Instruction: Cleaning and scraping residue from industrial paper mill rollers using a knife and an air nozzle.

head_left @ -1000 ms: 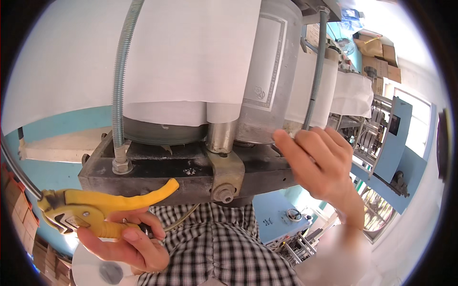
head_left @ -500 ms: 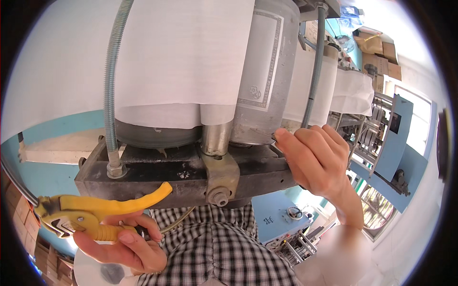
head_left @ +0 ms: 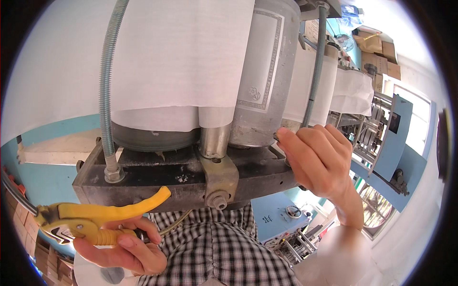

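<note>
My left hand [head_left: 138, 250] is closed around the ribbed handle of a yellow air blow gun [head_left: 90, 219], its long lever standing out above the fingers. A dark hose joins the gun at its left end. Near the lower end of an engraved metal roller [head_left: 262, 71], my right hand [head_left: 322, 157] is closed with thumb and forefinger pinched. A small dark tip [head_left: 276, 137] shows at the pinch; the rest is hidden in the fingers. White paper [head_left: 176, 57] runs over the dark roller [head_left: 152, 140] and around a slim steel shaft [head_left: 213, 140] beside the engraved roller.
A black metal crossbar [head_left: 157, 188] with a bolted bracket [head_left: 222, 176] spans the front. Threaded rods [head_left: 109, 86] [head_left: 317, 66] rise at either side. Blue machinery [head_left: 393, 138] and cardboard boxes [head_left: 374, 59] stand at the right. More boxes are at the lower left.
The rollers and crossbar sit slightly lower in the picture. My right hand has shifted a little down and right, still pinched. My left hand keeps its hold on the blow gun.
</note>
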`<act>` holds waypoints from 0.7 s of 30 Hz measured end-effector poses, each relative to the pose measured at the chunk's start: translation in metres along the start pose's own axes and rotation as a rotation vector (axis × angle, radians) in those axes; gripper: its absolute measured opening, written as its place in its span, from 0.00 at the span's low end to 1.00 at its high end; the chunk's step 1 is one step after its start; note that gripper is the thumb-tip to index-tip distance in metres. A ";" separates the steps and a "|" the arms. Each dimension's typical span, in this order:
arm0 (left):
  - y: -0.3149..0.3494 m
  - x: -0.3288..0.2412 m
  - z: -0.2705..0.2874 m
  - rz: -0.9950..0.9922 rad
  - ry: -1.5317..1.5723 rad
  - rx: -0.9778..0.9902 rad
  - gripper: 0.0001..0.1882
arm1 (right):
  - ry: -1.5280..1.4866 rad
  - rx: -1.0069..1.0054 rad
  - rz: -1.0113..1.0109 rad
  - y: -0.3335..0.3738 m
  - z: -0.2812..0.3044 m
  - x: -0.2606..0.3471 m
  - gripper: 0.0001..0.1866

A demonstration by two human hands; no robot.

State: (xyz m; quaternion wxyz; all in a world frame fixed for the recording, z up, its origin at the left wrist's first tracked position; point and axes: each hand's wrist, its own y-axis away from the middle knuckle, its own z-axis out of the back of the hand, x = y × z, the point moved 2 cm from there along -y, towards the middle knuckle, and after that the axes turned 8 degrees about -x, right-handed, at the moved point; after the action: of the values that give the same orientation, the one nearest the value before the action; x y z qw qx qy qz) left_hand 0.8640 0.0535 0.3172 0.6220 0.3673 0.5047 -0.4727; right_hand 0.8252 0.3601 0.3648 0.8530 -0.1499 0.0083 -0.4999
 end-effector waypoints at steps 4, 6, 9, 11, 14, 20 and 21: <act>-0.001 -0.003 0.001 0.045 0.050 0.018 0.39 | 0.040 0.001 0.030 -0.010 0.000 0.005 0.16; -0.002 -0.006 -0.009 0.032 -0.009 -0.031 0.35 | 0.041 -0.019 0.035 -0.017 -0.004 0.009 0.14; -0.002 -0.007 -0.010 0.019 -0.057 -0.067 0.31 | 0.006 0.046 0.044 -0.023 -0.008 0.013 0.12; -0.003 -0.006 -0.007 0.025 -0.042 -0.054 0.31 | 0.048 0.058 0.036 -0.017 -0.001 0.011 0.14; -0.005 -0.004 -0.006 -0.057 0.022 0.082 0.30 | 0.032 0.035 0.037 -0.011 0.003 0.007 0.17; -0.002 -0.003 -0.003 -0.047 -0.012 0.036 0.30 | 0.047 0.027 0.057 -0.010 0.003 0.008 0.18; -0.003 -0.003 -0.004 -0.063 0.003 0.076 0.30 | 0.064 0.029 0.065 -0.011 0.004 0.009 0.18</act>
State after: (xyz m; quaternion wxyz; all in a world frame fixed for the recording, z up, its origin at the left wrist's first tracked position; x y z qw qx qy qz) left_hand 0.8597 0.0566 0.3190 0.5915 0.3755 0.4987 -0.5103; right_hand 0.8210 0.3488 0.3731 0.8701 -0.1210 0.0330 -0.4766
